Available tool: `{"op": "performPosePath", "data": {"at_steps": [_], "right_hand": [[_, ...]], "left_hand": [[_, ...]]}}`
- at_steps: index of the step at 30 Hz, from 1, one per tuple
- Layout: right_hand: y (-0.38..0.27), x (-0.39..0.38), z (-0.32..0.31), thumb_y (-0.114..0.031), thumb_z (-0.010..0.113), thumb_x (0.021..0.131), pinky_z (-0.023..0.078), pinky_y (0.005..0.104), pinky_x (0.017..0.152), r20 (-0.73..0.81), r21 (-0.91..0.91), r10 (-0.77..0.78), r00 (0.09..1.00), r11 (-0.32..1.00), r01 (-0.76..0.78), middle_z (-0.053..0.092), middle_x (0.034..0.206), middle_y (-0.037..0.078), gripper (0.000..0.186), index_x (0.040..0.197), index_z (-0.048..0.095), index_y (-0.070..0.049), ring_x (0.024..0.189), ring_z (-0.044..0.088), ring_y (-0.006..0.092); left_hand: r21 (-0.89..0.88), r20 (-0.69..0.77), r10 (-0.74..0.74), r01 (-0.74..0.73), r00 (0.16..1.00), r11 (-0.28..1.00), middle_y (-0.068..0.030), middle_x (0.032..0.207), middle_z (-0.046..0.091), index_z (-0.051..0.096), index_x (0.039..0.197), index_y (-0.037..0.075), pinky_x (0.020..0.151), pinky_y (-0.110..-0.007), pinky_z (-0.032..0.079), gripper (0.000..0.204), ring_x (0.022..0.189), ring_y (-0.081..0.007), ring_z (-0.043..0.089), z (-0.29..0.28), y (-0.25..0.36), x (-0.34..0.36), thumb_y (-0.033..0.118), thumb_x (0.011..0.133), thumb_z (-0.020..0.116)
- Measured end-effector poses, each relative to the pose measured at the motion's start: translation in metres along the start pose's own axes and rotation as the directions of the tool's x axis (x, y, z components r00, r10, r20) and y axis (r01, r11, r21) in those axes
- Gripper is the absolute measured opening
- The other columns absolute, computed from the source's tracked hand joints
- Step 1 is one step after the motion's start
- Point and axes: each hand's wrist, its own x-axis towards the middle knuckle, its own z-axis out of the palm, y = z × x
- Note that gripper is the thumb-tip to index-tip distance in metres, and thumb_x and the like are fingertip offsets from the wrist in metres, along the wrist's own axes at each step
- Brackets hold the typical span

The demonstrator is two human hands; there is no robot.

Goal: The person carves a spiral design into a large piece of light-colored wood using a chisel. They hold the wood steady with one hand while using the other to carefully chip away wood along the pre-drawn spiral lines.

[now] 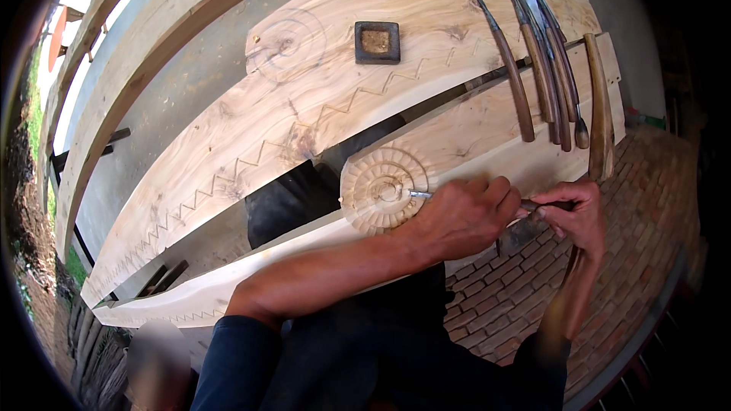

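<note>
My left hand (pixel 468 217) is closed around the front part of a carving chisel (pixel 420 194). Its metal tip points left and meets the raised centre of a carved round rosette (pixel 377 209) on the nearer pale wooden board (pixel 464 118). Ridged rings circle that centre. Behind the left hand, the fingers of my right hand (pixel 579 217) grip the chisel's dark wooden handle. My left forearm lies across the board's near edge.
A second wooden board (pixel 297 118) with a carved zigzag lies beyond a dark gap, bearing a square dark dish (pixel 377 44). Several long-handled chisels (pixel 537 68) and a thick wooden handle (pixel 599 106) lie at the right. Curved timbers (pixel 152 53) stand left; brick paving (pixel 525 289) is below.
</note>
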Motion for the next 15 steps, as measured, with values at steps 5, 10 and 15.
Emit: {"op": "performPosePath", "data": {"at_steps": [5, 10, 15], "right_hand": [[0.01, -0.002, 0.007, 0.011, 0.082, 0.088, 0.038, 0.0211, 0.044, -0.027, 0.073, 0.012, 1.0, 0.997, -0.01, 0.078, 0.076, 0.007, 0.023, 0.109, 0.085, 0.002, 0.05, 0.055, 0.0028], [0.018, -0.009, 0.015, 0.009, 0.082, 0.089, 0.038, 0.0207, 0.044, -0.063, 0.091, 0.013, 0.998, 0.996, -0.007, 0.079, 0.077, 0.008, 0.02, 0.108, 0.085, 0.002, 0.051, 0.056, 0.0028], [0.024, -0.005, 0.02, 0.009, 0.082, 0.089, 0.039, 0.0211, 0.044, -0.053, 0.132, -0.004, 0.999, 0.991, 0.011, 0.078, 0.076, 0.007, 0.021, 0.109, 0.085, 0.003, 0.052, 0.057, 0.0033]], "left_hand": [[0.008, -0.001, -0.009, 0.009, 1.0, 1.0, -0.004, 0.079, 0.054, 0.063, 0.087, 0.008, 0.052, -0.036, 0.052, 0.029, 0.066, -0.0212, 0.063, 0.003, 0.001, -0.002, 0.031, 0.101, 0.075], [-0.003, -0.03, -0.008, 0.008, 1.0, 1.0, -0.0048, 0.076, 0.054, 0.064, 0.084, 0.008, 0.051, -0.037, 0.052, 0.031, 0.061, -0.0233, 0.062, 0.004, 0.003, -0.003, 0.031, 0.101, 0.075], [0.003, 0.005, -0.049, 0.049, 0.999, 0.999, -0.0063, 0.075, 0.056, 0.066, 0.084, 0.008, 0.052, -0.039, 0.052, 0.031, 0.061, -0.0254, 0.063, 0.005, 0.004, -0.004, 0.031, 0.1, 0.077]]}}
